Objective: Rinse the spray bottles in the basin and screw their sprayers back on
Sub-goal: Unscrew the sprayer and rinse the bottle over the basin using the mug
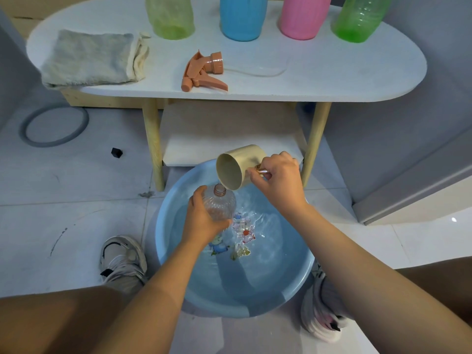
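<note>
Over the round blue plastic basin [178, 282] of water, the left hand [201, 221] grips a clear ribbed plastic bottle [221, 204]. The right hand [277, 178] grips a cream mug [236, 166] by its handle, tipped at the bottle's narrow neck. A misaimed pour could spill outside.

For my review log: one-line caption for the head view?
Left hand holds clear bottle over basin; right hand tips cup at its neck.
</note>
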A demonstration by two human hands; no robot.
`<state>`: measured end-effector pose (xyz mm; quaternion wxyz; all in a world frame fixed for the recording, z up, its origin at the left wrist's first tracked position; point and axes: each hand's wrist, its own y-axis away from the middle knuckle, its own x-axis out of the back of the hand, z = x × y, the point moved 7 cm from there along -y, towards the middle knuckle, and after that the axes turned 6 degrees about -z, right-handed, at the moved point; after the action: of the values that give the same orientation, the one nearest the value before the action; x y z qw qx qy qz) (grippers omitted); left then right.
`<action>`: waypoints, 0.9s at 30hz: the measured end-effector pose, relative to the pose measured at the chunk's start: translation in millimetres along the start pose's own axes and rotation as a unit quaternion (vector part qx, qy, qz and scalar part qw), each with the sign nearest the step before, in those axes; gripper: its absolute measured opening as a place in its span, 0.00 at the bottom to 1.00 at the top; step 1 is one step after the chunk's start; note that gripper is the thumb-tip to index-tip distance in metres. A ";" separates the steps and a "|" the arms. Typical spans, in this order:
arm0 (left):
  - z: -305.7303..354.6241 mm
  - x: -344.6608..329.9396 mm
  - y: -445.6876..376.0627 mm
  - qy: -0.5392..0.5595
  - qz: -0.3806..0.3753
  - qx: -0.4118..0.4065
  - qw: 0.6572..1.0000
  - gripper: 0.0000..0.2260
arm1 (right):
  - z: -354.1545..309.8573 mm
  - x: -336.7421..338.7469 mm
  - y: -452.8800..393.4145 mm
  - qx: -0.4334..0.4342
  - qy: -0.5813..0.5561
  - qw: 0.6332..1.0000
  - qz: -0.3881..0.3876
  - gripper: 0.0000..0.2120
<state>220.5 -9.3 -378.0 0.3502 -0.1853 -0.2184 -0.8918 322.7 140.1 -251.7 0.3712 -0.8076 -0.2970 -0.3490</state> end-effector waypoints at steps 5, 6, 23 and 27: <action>-0.6 -0.2 0.2 -0.002 -0.003 0.002 1.000 0.45 | 0.1 -0.2 0.5 0.004 0.012 1.000 0.009 0.18; -1.3 0.3 0.0 -0.003 -0.001 0.004 1.000 0.45 | -0.1 -0.4 0.3 0.006 0.014 1.000 0.010 0.18; 2.3 0.8 2.0 -0.014 -0.004 0.005 1.000 0.45 | -10.3 0.6 2.8 0.087 0.057 0.994 0.043 0.17; 1.3 -0.5 1.3 -0.009 -0.002 0.009 1.000 0.45 | -13.7 2.5 3.7 0.104 0.061 0.992 0.047 0.16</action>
<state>222.0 -9.2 -376.8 0.3477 -0.1898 -0.2305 -0.8888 322.2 127.5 -244.6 0.4865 -0.7549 -0.2700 -0.3473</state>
